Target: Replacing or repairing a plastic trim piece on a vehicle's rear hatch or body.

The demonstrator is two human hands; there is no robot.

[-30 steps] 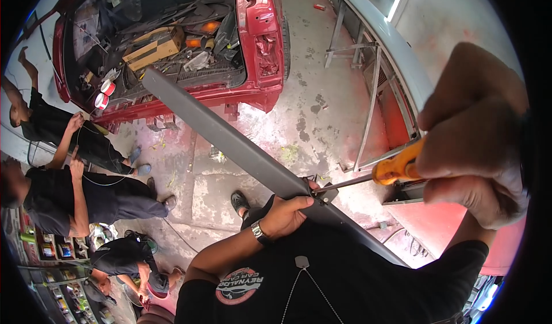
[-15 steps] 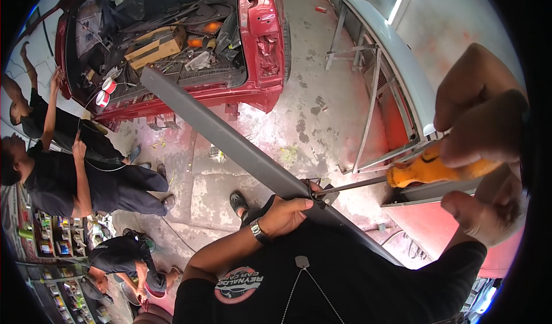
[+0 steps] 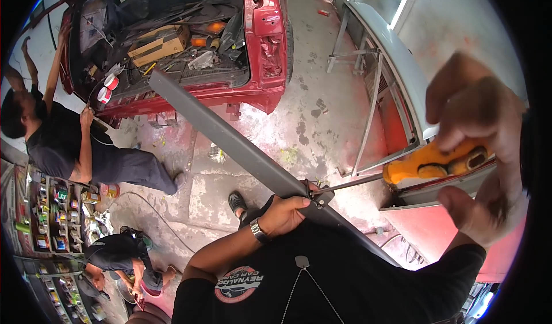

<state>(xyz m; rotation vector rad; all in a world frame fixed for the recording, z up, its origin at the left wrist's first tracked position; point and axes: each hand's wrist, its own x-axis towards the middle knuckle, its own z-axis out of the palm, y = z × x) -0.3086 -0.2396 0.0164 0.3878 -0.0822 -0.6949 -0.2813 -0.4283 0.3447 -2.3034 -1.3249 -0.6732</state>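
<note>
A long dark grey trim strip (image 3: 224,131) runs slantwise in front of me, from beside the red vehicle's open back to under my right arm. My left hand (image 3: 284,215), with a metal-banded watch on the wrist, is closed around the strip near my chest. Beside its fingertips a small dark metal bracket (image 3: 323,196) sits on the strip. The shaft of an orange-handled screwdriver (image 3: 417,166) reaches to this bracket. Around the handle, my right hand (image 3: 483,128) has a loose grip, fingers above and thumb below, with the handle's butt end showing.
A red vehicle (image 3: 267,54) stands ahead, its rear holding a cardboard box (image 3: 158,45) and loose parts. To the right, a pale panel (image 3: 397,54) rests on a metal stand (image 3: 368,111). People in black work at left near shelves (image 3: 57,215) of cans.
My right hand has loosened and shifted on the screwdriver handle, baring more of its butt end. The left hand stays on the strip. At far left, the standing people have shifted.
</note>
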